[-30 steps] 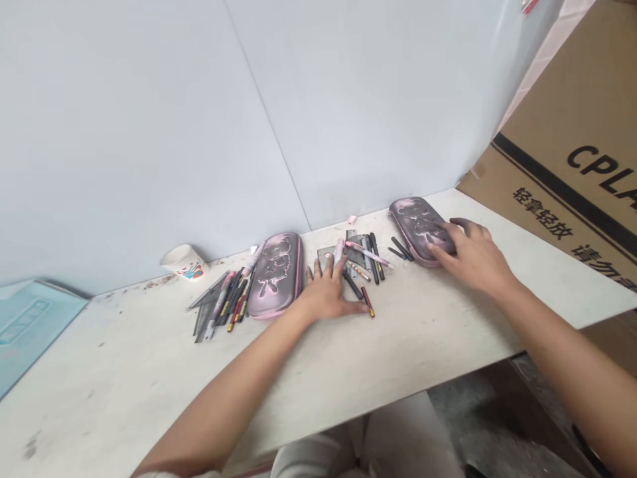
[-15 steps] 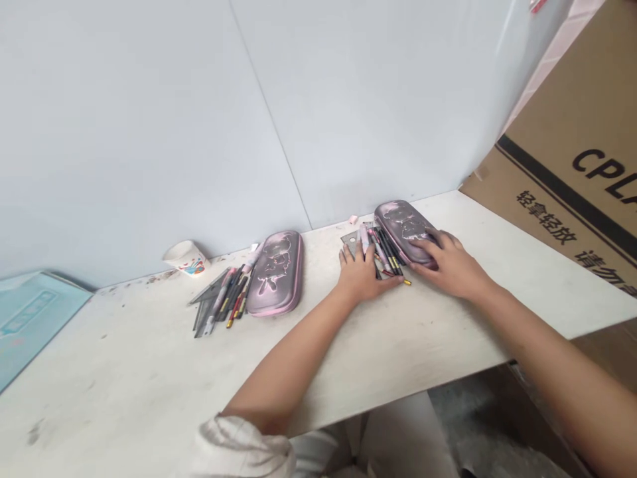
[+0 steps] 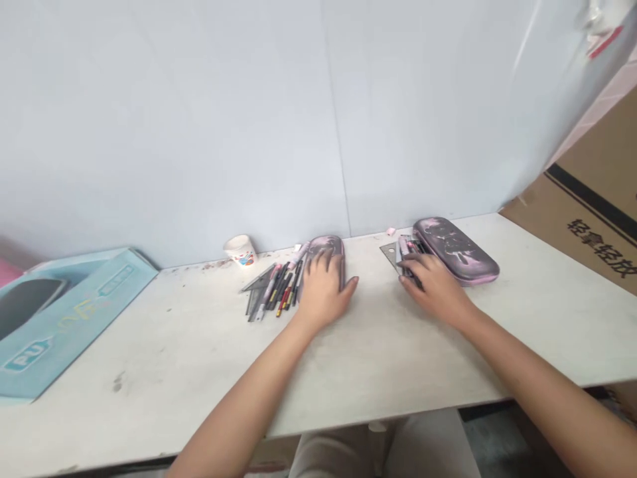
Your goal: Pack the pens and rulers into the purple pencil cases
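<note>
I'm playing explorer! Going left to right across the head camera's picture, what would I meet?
Blue box, paper cup, pile of pens, left hand, small pink piece, right pencil case, cardboard box.

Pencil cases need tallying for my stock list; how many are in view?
2: one pencil case under the left hand, the other pencil case beside the right hand.

Near the desk (image 3: 199,372) back edge, the left hand (image 3: 321,289) partly covers a pencil case (image 3: 327,242); the right hand (image 3: 436,285) partly hides pens (image 3: 404,246). The carton (image 3: 547,207) is cropped.
</note>
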The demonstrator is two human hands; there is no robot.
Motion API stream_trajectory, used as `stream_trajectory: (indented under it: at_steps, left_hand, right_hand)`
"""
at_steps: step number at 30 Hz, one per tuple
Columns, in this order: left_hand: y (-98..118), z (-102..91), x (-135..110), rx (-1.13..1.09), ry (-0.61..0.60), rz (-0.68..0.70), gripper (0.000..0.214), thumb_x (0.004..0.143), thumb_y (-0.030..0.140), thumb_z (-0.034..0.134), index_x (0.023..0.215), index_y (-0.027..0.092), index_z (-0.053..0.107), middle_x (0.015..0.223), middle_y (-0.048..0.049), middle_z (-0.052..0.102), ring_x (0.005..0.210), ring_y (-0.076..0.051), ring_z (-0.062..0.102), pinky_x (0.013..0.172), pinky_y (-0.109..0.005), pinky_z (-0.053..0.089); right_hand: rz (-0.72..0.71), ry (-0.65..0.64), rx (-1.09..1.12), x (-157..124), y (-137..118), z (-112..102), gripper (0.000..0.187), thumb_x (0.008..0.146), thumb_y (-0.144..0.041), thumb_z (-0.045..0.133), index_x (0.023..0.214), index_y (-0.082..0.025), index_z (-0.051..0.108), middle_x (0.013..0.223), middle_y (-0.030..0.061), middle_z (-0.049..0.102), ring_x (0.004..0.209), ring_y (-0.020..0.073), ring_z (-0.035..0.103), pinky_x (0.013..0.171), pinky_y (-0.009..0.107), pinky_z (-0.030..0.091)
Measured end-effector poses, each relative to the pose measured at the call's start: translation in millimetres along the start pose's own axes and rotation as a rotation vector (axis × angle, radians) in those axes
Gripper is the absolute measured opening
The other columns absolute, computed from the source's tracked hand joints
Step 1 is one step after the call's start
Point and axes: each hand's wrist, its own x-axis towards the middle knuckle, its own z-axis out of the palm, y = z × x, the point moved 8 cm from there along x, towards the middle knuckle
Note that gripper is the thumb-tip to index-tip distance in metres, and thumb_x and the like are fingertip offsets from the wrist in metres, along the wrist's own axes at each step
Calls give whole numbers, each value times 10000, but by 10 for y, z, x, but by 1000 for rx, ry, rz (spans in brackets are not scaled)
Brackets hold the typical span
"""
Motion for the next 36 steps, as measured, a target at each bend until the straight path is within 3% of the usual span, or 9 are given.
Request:
stream_trajectory:
  at_steps: [3,5,10,15,18,22,27,32,36]
  left_hand:
    - [-449,-12,-182,50,-2,-180,578,836,503,384,1273,125,403,1339,-191,437,1302,-310,315,1075,-522,150]
    - [-613,69,-295,22,-56,-268,613,846,539,329,1286,115,385,1297,-200,483,1290,-315,340,1071,-556,94]
    - [-634,190,-414,-206,-79,-303,605,859,515,329,1289,89,334,1253,-207,521,1246,-299,413,1082,-560,36]
    - [-662,45,-382,-775,156,-287,574,867,362,397,1338,144,152,1337,-178,430,1221,-194,454,1012,-376,362]
    - [-696,-96,-417,-930,283,-293,528,882,375,390,1333,195,182,1278,-126,492,1112,-175,534,906,-326,449]
    - [-718,-290,-510,-686,341,-332,523,811,432,518,1264,217,369,1159,-79,563,1024,-218,552,859,-356,451]
    - [-829,-556,-611,-313,566,-337,411,764,350,577,1144,219,494,1095,-88,551,1052,-244,485,900,-398,388]
    - [-806,-470,-573,-87,522,-263,402,757,286,570,1155,249,531,1100,-90,553,1042,-269,463,903,-435,338]
    - [-644,-401,-521,10,471,-147,397,767,282,563,1164,265,546,1132,-91,562,1068,-286,443,910,-462,306]
  right_hand:
    - [30,-77,112,113,-382,365,356,863,-359,402,1144,-184,532,1156,114,583,1103,253,505,922,408,397]
    - [123,-145,172,197,-548,618,408,879,-417,361,1185,-182,494,1129,123,608,1069,257,541,868,398,422]
    - [322,-203,189,320,-701,968,459,870,-480,350,1175,-156,465,952,157,666,917,280,616,744,386,447]
    - [308,-52,444,233,-675,888,431,836,-442,444,1181,-196,368,1094,131,633,1012,241,600,820,384,449]
    - [227,28,552,175,-733,806,483,805,-445,510,1167,-191,315,1150,149,595,1082,238,562,882,412,429]
    - [72,85,569,195,-901,707,490,799,-406,542,1182,-197,319,1198,147,535,1147,229,501,944,428,399]
    - [-30,223,407,256,-978,502,390,833,-371,492,1178,-218,397,1166,122,527,1121,242,479,950,452,387]
    - [-45,476,323,202,-955,264,427,782,-423,551,1125,-231,385,1106,121,495,1104,267,468,922,470,391]
    - [8,531,217,198,-891,228,362,754,-456,583,994,-222,447,1037,111,474,1057,261,470,889,446,404]
